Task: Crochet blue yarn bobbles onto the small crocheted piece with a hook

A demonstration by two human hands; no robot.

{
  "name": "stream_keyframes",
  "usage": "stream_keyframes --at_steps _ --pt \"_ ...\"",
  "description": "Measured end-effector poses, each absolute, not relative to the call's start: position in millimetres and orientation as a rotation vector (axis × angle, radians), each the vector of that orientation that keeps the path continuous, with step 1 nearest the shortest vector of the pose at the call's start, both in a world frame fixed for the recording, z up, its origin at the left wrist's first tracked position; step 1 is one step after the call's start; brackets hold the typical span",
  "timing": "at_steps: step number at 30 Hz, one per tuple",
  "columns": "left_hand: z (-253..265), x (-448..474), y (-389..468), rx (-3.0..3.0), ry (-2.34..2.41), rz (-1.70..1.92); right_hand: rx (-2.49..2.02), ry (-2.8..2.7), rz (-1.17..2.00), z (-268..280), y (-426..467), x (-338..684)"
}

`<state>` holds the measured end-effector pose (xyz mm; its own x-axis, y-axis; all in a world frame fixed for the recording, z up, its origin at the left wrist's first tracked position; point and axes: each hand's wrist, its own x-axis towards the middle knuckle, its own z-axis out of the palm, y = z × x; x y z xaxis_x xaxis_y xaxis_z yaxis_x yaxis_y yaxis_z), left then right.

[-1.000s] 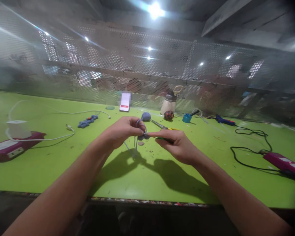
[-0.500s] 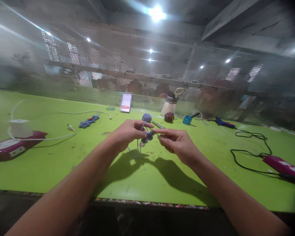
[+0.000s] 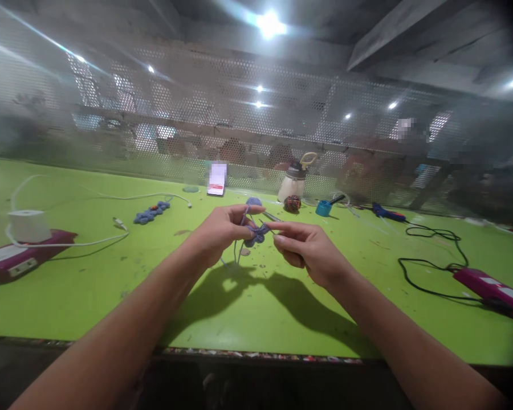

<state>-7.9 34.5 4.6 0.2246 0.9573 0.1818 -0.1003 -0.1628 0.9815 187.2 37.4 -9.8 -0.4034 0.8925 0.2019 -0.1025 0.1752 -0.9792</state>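
My left hand (image 3: 228,228) pinches a small blue-purple crochet piece (image 3: 256,234) between thumb and fingers, with a strand of yarn looped over the raised index finger. From the right, my right hand (image 3: 305,242) grips a thin crochet hook (image 3: 272,230), whose tip meets the piece; most of its handle is hidden in the fingers. Behind the hands sits a ball of matching yarn (image 3: 253,202), partly covered. Loose yarn hangs below my left hand. A finished-looking blue crochet strip (image 3: 151,213) with an orange spot lies to the left.
On the green table (image 3: 256,319) are a phone (image 3: 216,179), a bottle (image 3: 292,185), a dark patterned ball (image 3: 292,204), a blue pot (image 3: 324,208) and a blue glue gun (image 3: 387,212). Magenta power strips (image 3: 34,256) with cables lie at both sides. A perforated screen (image 3: 248,125) stands behind.
The view has shifted slightly. My left index finger has straightened a little, and the hook and crochet piece have tilted slightly between my hands. Both hands keep their hold.
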Motion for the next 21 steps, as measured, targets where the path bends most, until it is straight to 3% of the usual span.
stream_keyframes --at_steps 6,21 --pt "4.1 -7.5 34.6 1.274 0.872 1.180 -0.793 -1.465 1.485 -11.9 39.6 186.7" --pt "4.0 -4.0 32.7 1.426 0.903 1.233 -0.798 -1.632 1.369 -7.5 40.0 191.1"
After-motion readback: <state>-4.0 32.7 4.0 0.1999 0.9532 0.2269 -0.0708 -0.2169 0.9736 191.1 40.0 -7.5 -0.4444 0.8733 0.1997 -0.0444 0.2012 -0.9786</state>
